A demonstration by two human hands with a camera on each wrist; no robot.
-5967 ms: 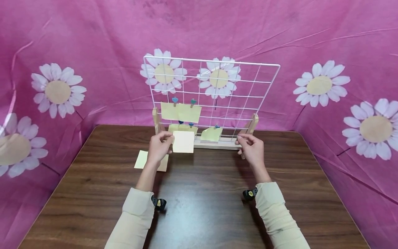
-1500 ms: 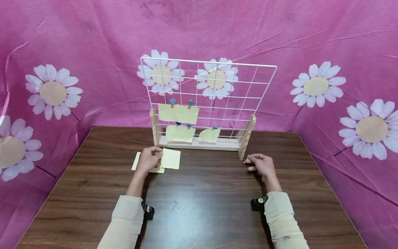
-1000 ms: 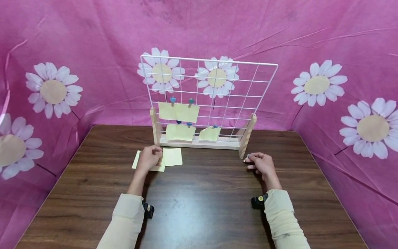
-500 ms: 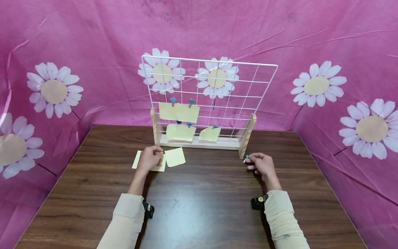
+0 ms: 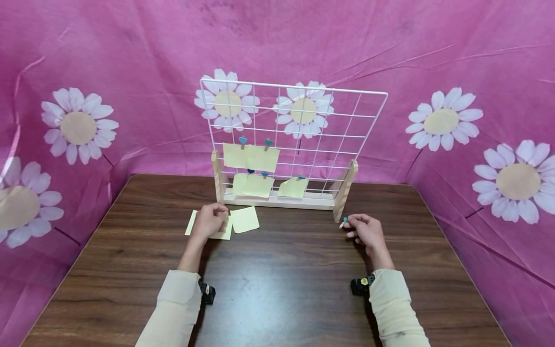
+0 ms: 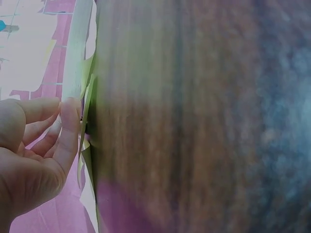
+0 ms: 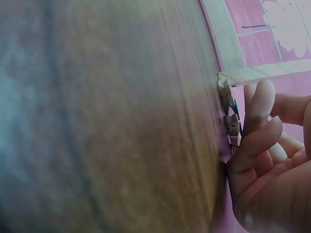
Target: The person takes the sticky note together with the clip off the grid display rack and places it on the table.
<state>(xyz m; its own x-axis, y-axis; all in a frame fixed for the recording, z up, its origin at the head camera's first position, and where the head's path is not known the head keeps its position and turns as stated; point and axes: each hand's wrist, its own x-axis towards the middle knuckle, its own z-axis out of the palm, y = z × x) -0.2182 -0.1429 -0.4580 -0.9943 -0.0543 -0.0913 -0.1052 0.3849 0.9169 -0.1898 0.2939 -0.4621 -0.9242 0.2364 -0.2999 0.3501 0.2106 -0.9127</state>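
Observation:
In the head view, my left hand (image 5: 210, 222) rests over pale yellow sticky notes (image 5: 221, 235) on the table, its fingers loosely curled and partly covering them. A loose square sticky note (image 5: 245, 220) lies just right of its fingertips. The left wrist view shows thumb and index finger meeting beside the curled note edges (image 6: 87, 104), with no paper between them. My right hand (image 5: 365, 230) lies by the stand's right foot, fingers loosely bent. Right at its fingertips is a small wooden clothespin (image 5: 341, 225) with a teal top. Small clothespins (image 7: 233, 125) sit beside the fingers in the right wrist view.
A white wire grid (image 5: 329, 90) leans upright in a wooden stand (image 5: 303, 202) at the back. Several yellow notes (image 5: 263, 159) hang on it by heart-topped clothespins (image 5: 243, 141). Pink flowered cloth (image 5: 368, 38) surrounds the dark wooden table (image 5: 277, 279).
Six seconds ago my left hand held a note before the grid; that note now lies on the table. My right hand moved right and nearer. The teal-topped clothespin shows more clearly. Both hands are lately still.

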